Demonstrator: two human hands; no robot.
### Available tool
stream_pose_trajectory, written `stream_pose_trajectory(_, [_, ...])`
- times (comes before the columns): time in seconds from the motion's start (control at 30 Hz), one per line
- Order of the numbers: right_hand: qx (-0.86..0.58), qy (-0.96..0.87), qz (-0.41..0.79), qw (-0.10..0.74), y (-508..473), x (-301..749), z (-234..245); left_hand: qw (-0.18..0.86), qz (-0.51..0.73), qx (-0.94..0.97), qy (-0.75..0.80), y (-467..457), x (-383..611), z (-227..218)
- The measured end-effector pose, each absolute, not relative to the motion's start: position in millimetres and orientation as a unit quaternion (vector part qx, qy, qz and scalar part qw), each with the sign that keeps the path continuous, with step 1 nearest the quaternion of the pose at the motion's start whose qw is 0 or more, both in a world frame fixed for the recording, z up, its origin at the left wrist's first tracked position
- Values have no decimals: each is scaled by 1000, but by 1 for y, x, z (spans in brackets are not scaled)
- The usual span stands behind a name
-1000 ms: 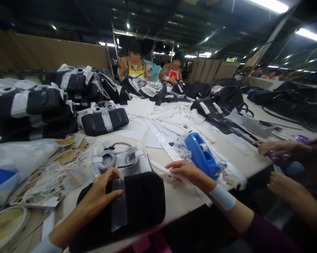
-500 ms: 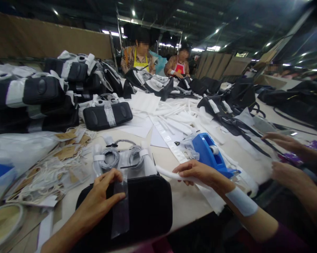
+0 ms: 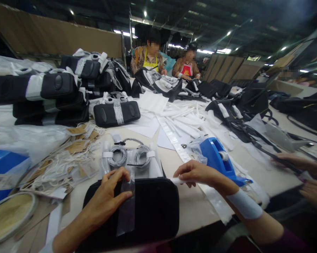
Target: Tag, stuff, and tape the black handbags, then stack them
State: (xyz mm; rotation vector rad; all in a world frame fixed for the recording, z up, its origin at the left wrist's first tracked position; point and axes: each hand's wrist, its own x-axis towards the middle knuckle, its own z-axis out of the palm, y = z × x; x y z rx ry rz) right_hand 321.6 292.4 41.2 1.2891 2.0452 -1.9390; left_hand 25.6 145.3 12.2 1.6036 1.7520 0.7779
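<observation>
A black bag (image 3: 155, 207) stands in front of me, with two grey wrapped rings (image 3: 118, 156) and white padding behind its top edge. A clear plastic strip (image 3: 126, 214) runs down its front. My left hand (image 3: 113, 189) grips the bag's top edge at this strip, thumb on the front and fingers curled over the top. To the right of the bag, my right hand (image 3: 191, 174) pinches a thin white foam strip (image 3: 176, 180), whose far end reaches the bag's upper right corner. Part of the strip is hidden by the hand.
A blue tape dispenser (image 3: 213, 154) stands just beyond my right hand. Tags with cords (image 3: 79, 146) lie left of the bag. Stacked black bags (image 3: 60, 86) and another wrapped bag (image 3: 105, 114) are farther back. A co-worker's hands (image 3: 313, 189) work at right; two people sit opposite.
My right hand has drawn closer to the bag, and less of the foam strip shows. My left hand keeps its grip. The view has shifted left, and the co-worker's hands have moved.
</observation>
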Motion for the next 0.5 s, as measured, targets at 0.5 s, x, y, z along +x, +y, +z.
stream_pose_trajectory(0.5, [327, 772, -536, 96, 281, 354, 48, 303, 306, 614, 662, 145, 30, 19])
